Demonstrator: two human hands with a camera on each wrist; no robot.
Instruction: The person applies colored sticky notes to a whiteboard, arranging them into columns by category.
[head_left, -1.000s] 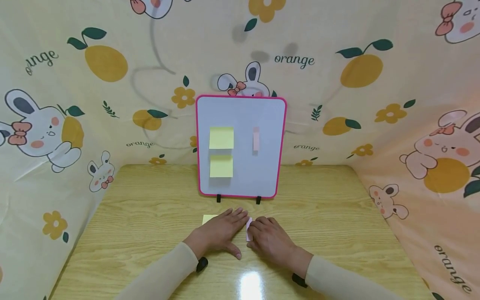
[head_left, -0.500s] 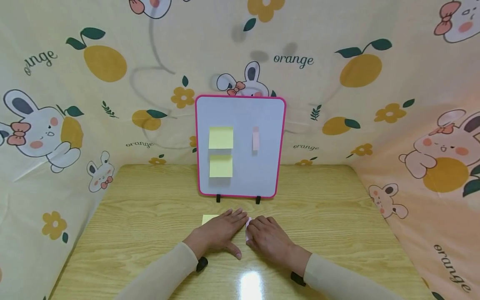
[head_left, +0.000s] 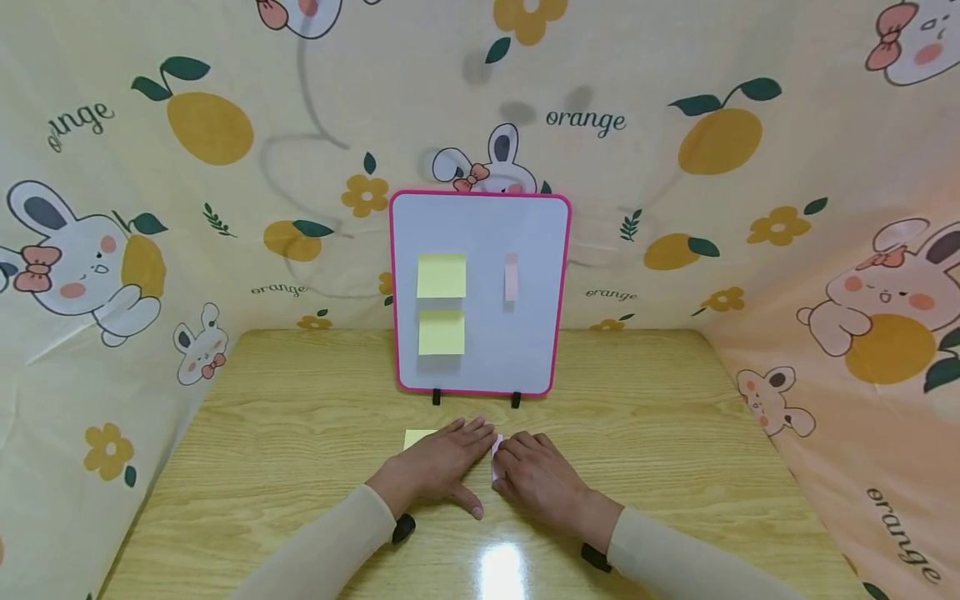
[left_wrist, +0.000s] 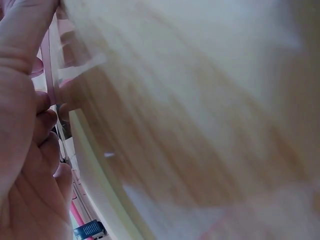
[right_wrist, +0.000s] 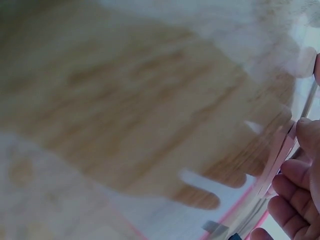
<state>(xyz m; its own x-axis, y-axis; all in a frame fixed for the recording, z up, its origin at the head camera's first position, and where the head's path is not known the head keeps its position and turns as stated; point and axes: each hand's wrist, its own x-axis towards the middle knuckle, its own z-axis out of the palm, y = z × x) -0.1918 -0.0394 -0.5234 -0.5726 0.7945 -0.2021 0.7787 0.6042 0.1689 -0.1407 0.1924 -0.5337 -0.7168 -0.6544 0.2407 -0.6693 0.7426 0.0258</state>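
Note:
My left hand (head_left: 444,460) lies flat on the table with its fingers straight, partly covering a yellow sticky note pad (head_left: 417,437). The thickness of that pale yellow pad (left_wrist: 97,175) shows in the left wrist view. Just right of the left fingertips is a narrow pink sticky note pad (head_left: 497,460). My right hand (head_left: 542,483) has curled fingers over its right side, hiding much of it. In the right wrist view, the right thumb (right_wrist: 306,131) pinches at the near end of the pink pad (right_wrist: 280,150).
A pink-framed whiteboard (head_left: 480,367) stands behind the hands on small black feet (head_left: 516,400). Two yellow sticky notes (head_left: 442,276) are on its left half, one above the other. A narrow pink note (head_left: 512,279) is on its right. A printed cloth (head_left: 637,50) surrounds the wooden table (head_left: 300,400).
The right hand has shifted very slightly left over the pink pad, covering a little more of it. The left hand stays where it was.

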